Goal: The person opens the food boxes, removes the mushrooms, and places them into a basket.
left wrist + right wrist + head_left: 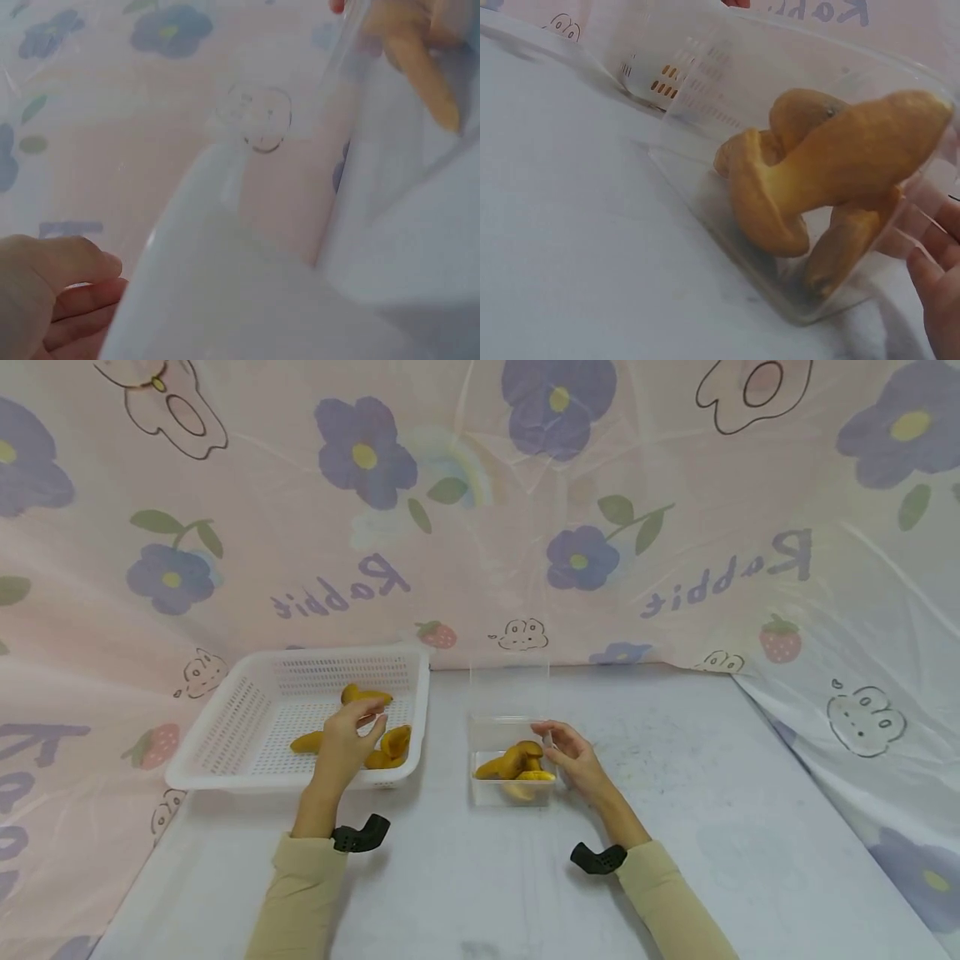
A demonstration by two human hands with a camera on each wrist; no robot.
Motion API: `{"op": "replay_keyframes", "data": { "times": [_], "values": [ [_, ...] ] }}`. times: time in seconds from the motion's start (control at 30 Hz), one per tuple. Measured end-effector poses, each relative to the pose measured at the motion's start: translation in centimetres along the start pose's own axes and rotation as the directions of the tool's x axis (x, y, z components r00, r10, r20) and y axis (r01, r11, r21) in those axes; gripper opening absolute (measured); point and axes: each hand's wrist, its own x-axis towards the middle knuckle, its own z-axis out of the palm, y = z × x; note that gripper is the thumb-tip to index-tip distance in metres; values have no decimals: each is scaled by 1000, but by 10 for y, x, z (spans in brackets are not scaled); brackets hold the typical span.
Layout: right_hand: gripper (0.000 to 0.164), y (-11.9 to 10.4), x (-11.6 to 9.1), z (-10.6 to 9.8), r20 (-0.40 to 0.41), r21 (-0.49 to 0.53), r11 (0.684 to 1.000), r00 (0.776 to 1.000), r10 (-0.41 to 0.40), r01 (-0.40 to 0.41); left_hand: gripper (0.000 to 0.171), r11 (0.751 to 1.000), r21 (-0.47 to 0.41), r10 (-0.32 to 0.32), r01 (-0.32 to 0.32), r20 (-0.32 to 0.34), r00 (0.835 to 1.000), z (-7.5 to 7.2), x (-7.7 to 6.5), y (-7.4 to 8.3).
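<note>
A white perforated basket (225, 727) holds several yellow-brown mushrooms (306, 743). My left hand (348, 739) is over its right half, thumb and fingers apart, nothing visible between them. The left wrist view shows the basket's white wall (247, 300) partly covering that hand's fingertips. A clear plastic box (487, 793) stands right of the basket with several mushrooms (840, 165) piled inside, one lying across the others. Its clear lid (510, 689) stands raised at the back. At the box's right side rests my right hand (581, 760), fingers loosely bent against the outer wall.
White cloth (465, 877) covers the table. Behind it hangs a patterned curtain (480, 552) with flowers and rabbits, its lower edge close behind the basket and lid. A black wrist device (362, 833) is strapped on each arm.
</note>
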Motion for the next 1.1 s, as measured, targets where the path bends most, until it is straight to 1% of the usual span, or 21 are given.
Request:
{"op": "replay_keyframes", "data": {
  "times": [0.13,0.27,0.37,0.5,0.6,0.7,0.77,0.9,0.97,1.1],
  "values": [
    [46,0,-1,0,7,17,1000,1000,-10,10,25,999,-37,9,-9,12,1000,8,-1,8],
    [46,2,0,1,12,38,999,1000,-26,26,24,997,-65,42,-42,4,999,15,-2,11],
    [45,0,0,1,7,47,999,1000,-26,26,23,992,-82,94,-94,-4,996,22,-2,12],
    [43,-1,-1,1,5,44,999,1000,-20,20,22,979,-81,185,-185,-8,983,33,-4,15],
    [43,0,0,1,15,40,999,999,-29,29,22,972,-63,229,-227,19,973,40,-5,25],
    [42,0,0,2,17,43,999,999,-27,27,23,969,-31,248,-246,69,966,46,-7,37],
    [43,-1,0,3,11,41,999,1000,-20,20,23,966,-30,257,-255,104,961,50,-7,45],
    [41,-4,0,4,1,28,1000,1000,1,-1,23,959,-58,284,-278,152,947,57,-7,54],
    [42,-4,0,4,-3,24,1000,1000,8,-8,23,955,-71,295,-287,163,941,60,-7,57],
    [42,-3,0,3,-3,22,1000,1000,16,-16,21,947,-71,322,-314,158,933,68,-7,60]
  ]
}}
